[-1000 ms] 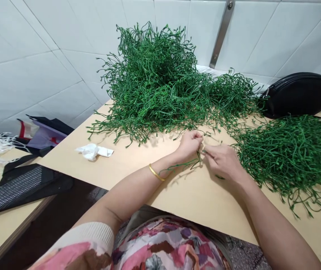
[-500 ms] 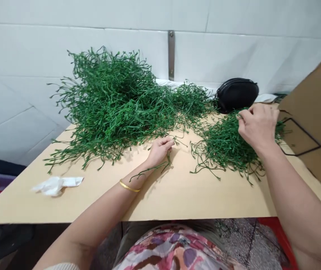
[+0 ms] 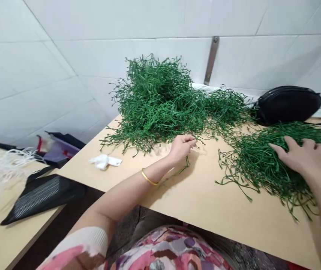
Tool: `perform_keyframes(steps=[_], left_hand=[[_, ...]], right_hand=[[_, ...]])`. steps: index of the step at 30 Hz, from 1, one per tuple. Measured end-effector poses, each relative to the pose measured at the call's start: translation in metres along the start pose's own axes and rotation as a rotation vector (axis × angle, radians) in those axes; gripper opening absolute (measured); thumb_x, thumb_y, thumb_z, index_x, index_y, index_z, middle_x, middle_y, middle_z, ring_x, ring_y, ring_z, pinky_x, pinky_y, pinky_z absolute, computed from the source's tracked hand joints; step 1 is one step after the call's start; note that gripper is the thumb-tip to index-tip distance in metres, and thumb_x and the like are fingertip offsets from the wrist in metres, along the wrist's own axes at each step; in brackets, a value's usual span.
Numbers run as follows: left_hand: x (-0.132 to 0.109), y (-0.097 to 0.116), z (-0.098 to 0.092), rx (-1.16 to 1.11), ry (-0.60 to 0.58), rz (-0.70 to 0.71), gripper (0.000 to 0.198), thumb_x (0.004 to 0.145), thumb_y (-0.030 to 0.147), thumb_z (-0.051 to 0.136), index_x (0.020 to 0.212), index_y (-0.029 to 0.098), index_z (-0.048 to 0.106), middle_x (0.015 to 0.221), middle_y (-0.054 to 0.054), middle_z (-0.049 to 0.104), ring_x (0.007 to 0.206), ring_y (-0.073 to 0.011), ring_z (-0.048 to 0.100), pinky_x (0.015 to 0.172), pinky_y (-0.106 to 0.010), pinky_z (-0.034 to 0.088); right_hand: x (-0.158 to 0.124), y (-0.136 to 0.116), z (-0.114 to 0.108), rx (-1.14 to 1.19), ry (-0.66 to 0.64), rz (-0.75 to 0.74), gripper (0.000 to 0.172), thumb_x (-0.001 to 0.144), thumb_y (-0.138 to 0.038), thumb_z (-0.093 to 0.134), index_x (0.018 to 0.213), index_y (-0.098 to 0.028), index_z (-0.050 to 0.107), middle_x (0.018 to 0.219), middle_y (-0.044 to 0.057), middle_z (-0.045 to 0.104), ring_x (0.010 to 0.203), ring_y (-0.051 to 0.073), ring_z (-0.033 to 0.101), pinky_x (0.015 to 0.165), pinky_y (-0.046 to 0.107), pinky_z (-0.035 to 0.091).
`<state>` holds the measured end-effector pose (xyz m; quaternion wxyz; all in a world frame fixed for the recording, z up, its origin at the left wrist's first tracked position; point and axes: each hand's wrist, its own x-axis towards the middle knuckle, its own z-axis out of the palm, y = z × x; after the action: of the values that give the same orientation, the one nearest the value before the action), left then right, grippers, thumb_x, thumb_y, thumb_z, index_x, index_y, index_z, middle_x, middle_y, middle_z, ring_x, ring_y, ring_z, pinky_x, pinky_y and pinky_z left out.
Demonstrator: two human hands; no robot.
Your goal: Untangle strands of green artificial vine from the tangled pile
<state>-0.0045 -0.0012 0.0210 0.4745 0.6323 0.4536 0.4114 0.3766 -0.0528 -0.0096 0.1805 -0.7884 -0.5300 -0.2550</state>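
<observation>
The left hand point(image 3: 181, 147) is pinching a green sprig point(image 3: 187, 162) above the bench point(image 3: 205, 202). The right hand point(image 3: 303, 159) is lying flat and open on the smaller green pile point(image 3: 250, 165).

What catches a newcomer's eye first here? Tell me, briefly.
The tall heap of green sprigs at the back of the tan table dominates, against the white tiled wall. A flatter green pile lies to its right, with the right hand spread open on it. The left hand pinches a thin sprig in front of the heap, and a black pouch sits by the wall at the right.
</observation>
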Motion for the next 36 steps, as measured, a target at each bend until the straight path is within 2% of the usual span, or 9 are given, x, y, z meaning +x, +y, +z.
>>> perform_keyframes(steps=[4, 6, 8, 10, 13, 21, 24, 28, 36], left_hand=[[-0.002, -0.001, 0.007, -0.125, -0.029, 0.011, 0.012, 0.069, 0.019, 0.057, 0.059, 0.013, 0.059, 0.054, 0.002, 0.054, 0.055, -0.0068, 0.046, 0.057, -0.021, 0.036], [-0.004, 0.002, 0.013, -0.221, -0.068, -0.046, 0.012, 0.070, 0.017, 0.057, 0.060, 0.012, 0.057, 0.055, 0.001, 0.055, 0.055, -0.0073, 0.051, 0.059, -0.021, 0.040], [-0.005, 0.003, 0.018, -0.328, -0.110, -0.154, 0.012, 0.072, 0.016, 0.055, 0.061, 0.012, 0.053, 0.053, 0.001, 0.054, 0.051, -0.0072, 0.052, 0.056, -0.022, 0.041], [-0.005, 0.003, 0.021, -0.403, -0.119, -0.224, 0.011, 0.073, 0.015, 0.054, 0.063, 0.013, 0.050, 0.050, 0.003, 0.051, 0.043, -0.0056, 0.048, 0.049, -0.020, 0.038], [-0.005, -0.002, 0.022, -0.405, -0.075, -0.185, 0.009, 0.074, 0.013, 0.054, 0.071, 0.016, 0.045, 0.045, 0.007, 0.047, 0.036, -0.0038, 0.039, 0.042, -0.018, 0.031], [-0.004, -0.014, 0.023, -0.386, -0.143, -0.127, 0.005, 0.075, 0.010, 0.052, 0.072, 0.013, 0.051, 0.045, 0.007, 0.043, 0.038, -0.0029, 0.037, 0.041, -0.017, 0.030], [-0.002, -0.018, 0.023, -0.453, -0.181, -0.190, 0.007, 0.074, 0.011, 0.054, 0.068, 0.013, 0.051, 0.047, 0.006, 0.045, 0.038, -0.0026, 0.039, 0.042, -0.017, 0.030], [0.002, -0.023, 0.021, -0.587, -0.230, -0.256, 0.005, 0.074, 0.012, 0.056, 0.070, 0.013, 0.052, 0.050, 0.004, 0.048, 0.039, -0.0030, 0.041, 0.043, -0.017, 0.032], [-0.002, -0.016, 0.024, -0.530, -0.268, -0.141, 0.009, 0.069, 0.019, 0.062, 0.075, 0.012, 0.058, 0.052, 0.003, 0.052, 0.044, -0.0040, 0.045, 0.044, -0.017, 0.033]], right_hand=[[-0.002, -0.056, -0.057, -0.015, 0.175, -0.103, 0.050, 0.071, -0.066, 0.046, 0.093, -0.024, 0.063, 0.108, 0.027, 0.052, 0.116, 0.048, 0.032, 0.074, 0.065, 0.026], [-0.012, -0.100, -0.094, 0.116, 0.239, -0.153, 0.041, 0.079, -0.054, 0.043, 0.094, -0.021, 0.063, 0.104, 0.024, 0.057, 0.111, 0.041, 0.041, 0.076, 0.059, 0.031], [-0.024, -0.141, -0.119, 0.344, 0.057, -0.279, 0.030, 0.083, -0.042, 0.043, 0.083, -0.019, 0.062, 0.091, 0.017, 0.062, 0.093, 0.030, 0.052, 0.073, 0.046, 0.038], [-0.037, -0.171, -0.126, 0.645, -0.315, -0.426, 0.027, 0.085, -0.034, 0.043, 0.071, -0.019, 0.059, 0.075, 0.007, 0.062, 0.070, 0.017, 0.054, 0.064, 0.032, 0.041], [-0.052, -0.193, -0.110, 0.740, -0.544, -0.528, 0.026, 0.086, -0.028, 0.041, 0.071, -0.018, 0.060, 0.072, 0.004, 0.061, 0.066, 0.014, 0.053, 0.062, 0.028, 0.040], [-0.058, -0.206, -0.053, 0.726, -0.268, -0.433, 0.024, 0.085, -0.024, 0.041, 0.096, -0.015, 0.061, 0.097, 0.011, 0.060, 0.093, 0.023, 0.052, 0.082, 0.036, 0.041], [-0.059, -0.208, -0.047, 0.831, -0.254, -0.426, 0.024, 0.084, -0.026, 0.044, 0.098, -0.015, 0.060, 0.102, 0.011, 0.061, 0.097, 0.023, 0.052, 0.085, 0.037, 0.041], [-0.062, -0.209, -0.047, 1.013, -0.391, -0.294, 0.024, 0.085, -0.029, 0.044, 0.098, -0.017, 0.061, 0.094, 0.008, 0.064, 0.091, 0.020, 0.057, 0.081, 0.035, 0.044], [-0.064, -0.215, -0.049, 1.359, -0.470, -0.054, 0.031, 0.083, -0.040, 0.050, 0.103, -0.018, 0.059, 0.100, 0.007, 0.064, 0.094, 0.018, 0.058, 0.085, 0.033, 0.045]])
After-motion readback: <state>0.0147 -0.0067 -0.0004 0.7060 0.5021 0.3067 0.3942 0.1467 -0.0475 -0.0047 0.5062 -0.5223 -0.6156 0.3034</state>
